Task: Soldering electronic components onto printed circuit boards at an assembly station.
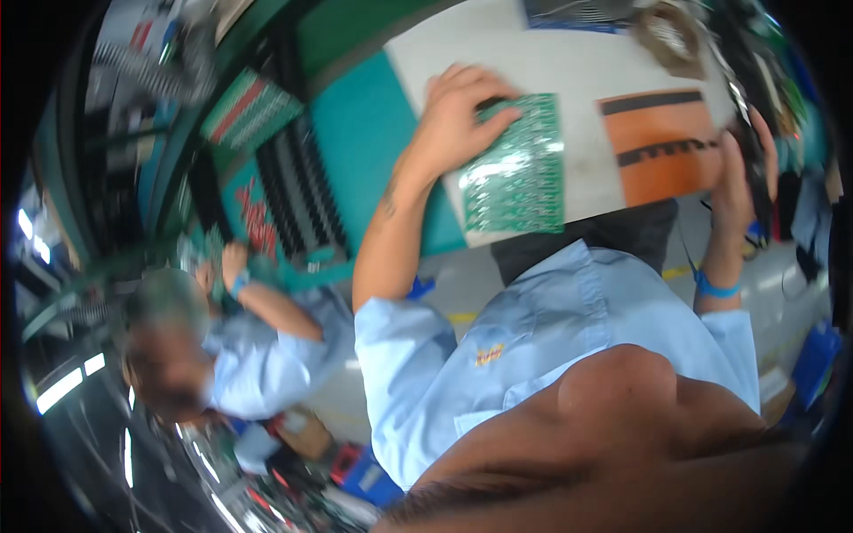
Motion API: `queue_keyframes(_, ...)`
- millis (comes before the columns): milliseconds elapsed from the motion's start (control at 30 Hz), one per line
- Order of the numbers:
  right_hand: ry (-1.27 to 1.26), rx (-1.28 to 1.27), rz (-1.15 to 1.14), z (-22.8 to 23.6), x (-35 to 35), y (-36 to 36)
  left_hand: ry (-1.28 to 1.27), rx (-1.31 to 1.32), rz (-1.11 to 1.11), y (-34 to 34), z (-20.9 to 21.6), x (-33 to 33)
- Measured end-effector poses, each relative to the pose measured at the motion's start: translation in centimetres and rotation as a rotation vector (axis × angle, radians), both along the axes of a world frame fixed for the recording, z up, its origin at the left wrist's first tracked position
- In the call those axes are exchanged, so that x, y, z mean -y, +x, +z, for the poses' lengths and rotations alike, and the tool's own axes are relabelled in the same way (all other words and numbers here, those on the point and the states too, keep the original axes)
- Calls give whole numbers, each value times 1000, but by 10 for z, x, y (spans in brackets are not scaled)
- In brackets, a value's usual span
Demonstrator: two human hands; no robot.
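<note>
A green printed circuit board [524, 169] with rows of pale components lies on the white work surface [577, 71], its lower end at the near edge. At its upper left corner, my left hand [462, 115] is closed, thumb over the board and fingers bent. Over at the right edge of the surface is my right hand [737, 178], thumb and fingers around a dark, long thing [752, 164] whose kind is unclear. Between my hands lies an orange sheet [662, 147] with black bands, one of them toothed.
A teal mat [369, 115] adjoins on the left, with black slotted racks [302, 195] and another board [251, 111] beyond. A co-worker's hand [234, 262] is near red parts [255, 218]. A brown tape roll [671, 40] stands at the back right.
</note>
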State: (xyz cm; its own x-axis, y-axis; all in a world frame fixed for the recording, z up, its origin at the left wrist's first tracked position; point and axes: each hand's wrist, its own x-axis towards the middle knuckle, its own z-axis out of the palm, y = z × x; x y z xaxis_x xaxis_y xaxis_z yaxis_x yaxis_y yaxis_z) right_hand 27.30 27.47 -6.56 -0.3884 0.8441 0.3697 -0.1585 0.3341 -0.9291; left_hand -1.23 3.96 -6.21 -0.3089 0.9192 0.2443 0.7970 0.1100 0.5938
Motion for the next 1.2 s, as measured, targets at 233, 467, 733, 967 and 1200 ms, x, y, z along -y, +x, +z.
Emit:
queue_keyframes(233, 256, 227, 361, 6, 33, -4, 3, -48, 18, -2, -9, -2)
queue_keyframes(467, 346, 189, 475, 19, 49, -27, 12, -32, 5, 0, -8, 3)
queue_keyframes(733, 371, 146, 470, 15, 44, -22, -40, 24, 21, 5, 0, 0)
queue_keyframes(967, 415, 129, 468, 16, 42, -22, -52, 30, 24, 5, 3, 2)
queue_keyframes(1200, 417, 129, 454, 14, 39, -19, -51, 31, 26, 5, 3, 0)
